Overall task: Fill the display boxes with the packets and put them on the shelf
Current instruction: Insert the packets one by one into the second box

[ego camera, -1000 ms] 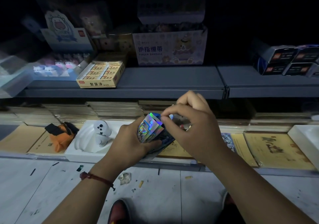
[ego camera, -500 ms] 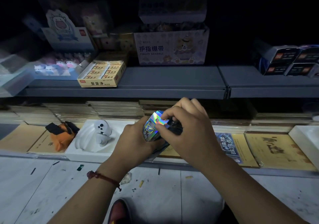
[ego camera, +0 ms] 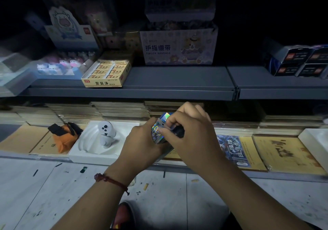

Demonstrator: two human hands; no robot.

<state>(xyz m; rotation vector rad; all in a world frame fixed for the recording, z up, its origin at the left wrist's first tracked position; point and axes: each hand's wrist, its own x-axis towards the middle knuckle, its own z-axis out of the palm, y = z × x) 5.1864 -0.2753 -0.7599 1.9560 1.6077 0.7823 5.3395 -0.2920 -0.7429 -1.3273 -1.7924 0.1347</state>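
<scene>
Head view: a stack of shiny holographic packets [ego camera: 157,130] is held in front of the lower shelf, just below the centre of the picture, between the two hands; the left hand [ego camera: 142,142] is curled round the stack from its eight o'clock side, with the thumb laid along the near face; the right hand [ego camera: 192,137] is bent over the stack from two o'clock, its fingertips [ego camera: 169,124] pinched on the upper edge; something dark is pressed under those fingers at three o'clock of the stack, and what it is cannot be told; a red bracelet [ego camera: 111,180] is worn on the left wrist.

At twelve o'clock of the hands the grey shelf [ego camera: 177,80] is seen; on it, at twelve o'clock, a pale box [ego camera: 179,49] printed "FINGER BANDAGE" is stood; at eleven o'clock a yellow eraser box [ego camera: 107,74] is set at the shelf's front edge; just beside it, at ten o'clock, a blue display box [ego camera: 58,68] with small cow figures is placed; at two o'clock dark boxes [ego camera: 298,61] are stacked.

On the lower shelf, at nine o'clock of the hands, a white tray [ego camera: 85,152] with a white figure [ego camera: 106,134] in it is seen; an orange pouch [ego camera: 64,138] is lain touching its far left side; at three o'clock a blue printed packet [ego camera: 230,150] is lain flat on brown notebooks [ego camera: 287,154].

At six o'clock the pale, littered floor [ego camera: 44,197] and a shoe [ego camera: 122,215] are shown.
</scene>
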